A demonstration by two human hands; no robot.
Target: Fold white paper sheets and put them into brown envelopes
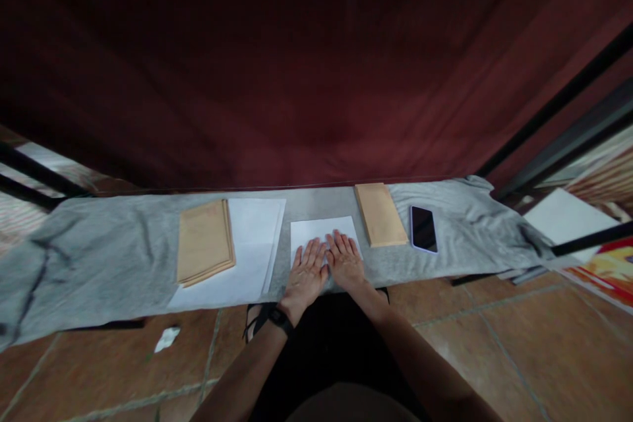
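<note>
A white sheet of paper (316, 227), which looks folded, lies on the grey cloth in front of me. Both palms press flat on it, side by side, thumbs close together. My left hand (307, 271), with a dark band on the wrist, covers its lower left part, fingers stretched out. My right hand (345, 262) rests on the lower right part, fingers also straight. To the left, a stack of brown envelopes (204, 237) overlaps larger white sheets (254, 237). On the right is another brown envelope pile (380, 214), narrower than the first.
A phone (424, 229) with a dark screen lies right of the narrower pile. Grey cloth (113, 250) covers the long narrow surface. Behind it hangs a dark red curtain (297, 79). Black metal bars (568, 99) stand at both sides. A crumpled white scrap (167, 338) is on the tiled floor.
</note>
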